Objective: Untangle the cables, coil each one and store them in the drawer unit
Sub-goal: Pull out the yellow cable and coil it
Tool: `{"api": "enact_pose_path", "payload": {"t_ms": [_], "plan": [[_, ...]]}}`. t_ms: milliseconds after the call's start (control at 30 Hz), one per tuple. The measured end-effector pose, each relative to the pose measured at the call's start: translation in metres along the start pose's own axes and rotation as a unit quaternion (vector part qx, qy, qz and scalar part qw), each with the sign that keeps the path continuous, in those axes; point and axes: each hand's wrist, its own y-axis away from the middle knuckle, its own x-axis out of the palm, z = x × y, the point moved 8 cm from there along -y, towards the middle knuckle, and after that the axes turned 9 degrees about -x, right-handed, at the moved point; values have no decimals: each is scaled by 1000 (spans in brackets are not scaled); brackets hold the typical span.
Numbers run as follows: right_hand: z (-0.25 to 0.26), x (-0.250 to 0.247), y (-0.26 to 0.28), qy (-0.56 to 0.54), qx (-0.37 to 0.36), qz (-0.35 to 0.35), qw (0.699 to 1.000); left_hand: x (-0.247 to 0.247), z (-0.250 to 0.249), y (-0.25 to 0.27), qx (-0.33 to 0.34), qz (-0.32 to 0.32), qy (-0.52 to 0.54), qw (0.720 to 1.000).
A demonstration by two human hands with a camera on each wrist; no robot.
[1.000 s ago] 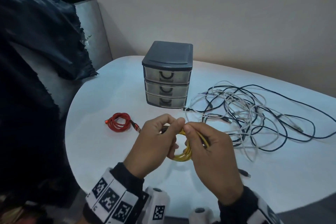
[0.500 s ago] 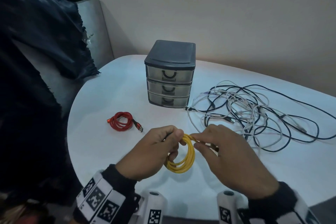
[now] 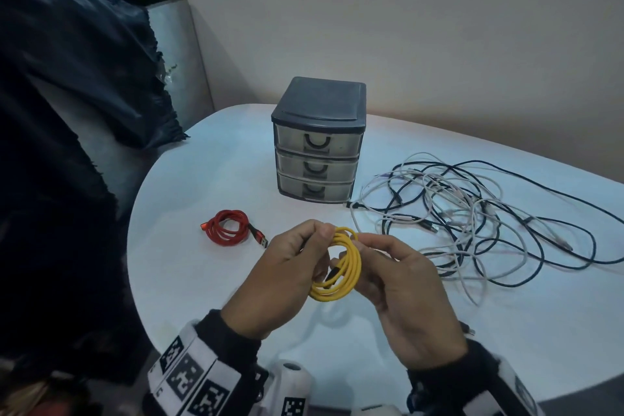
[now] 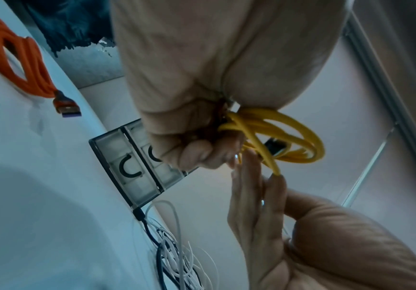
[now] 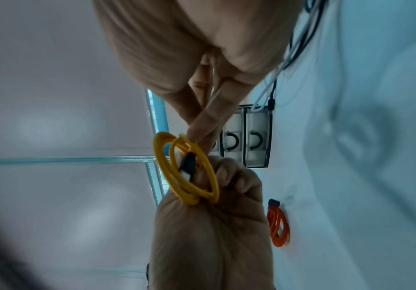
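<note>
the left hand (image 3: pixel 283 277) grips the coiled yellow cable (image 3: pixel 341 267) above the table (image 3: pixel 202 280); part of the coil hides in its fist. the right hand (image 3: pixel 401 287) pinches the loop's far side, fingertips hidden. drawer unit (image 3: pixel 319 142) shut; the tangled cables (image 3: pixel 472 219) run off-frame.

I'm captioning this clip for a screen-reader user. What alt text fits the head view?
Two hands hold a coiled yellow cable above a white table: the left hand grips the coil, the right hand touches it. Behind stand a closed three-drawer unit, a coiled red cable and tangled cables.
</note>
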Motion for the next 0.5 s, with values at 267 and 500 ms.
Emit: {"api": "enact_pose_path", "payload": {"t_ms": [267, 500], "plan": [[11, -8, -5, 17, -54, -35, 998, 17, -10, 10, -9, 59, 53, 997], [-15, 0, -1, -36, 88, 51, 994, 4, -4, 6, -4, -7, 29, 1000]]}}
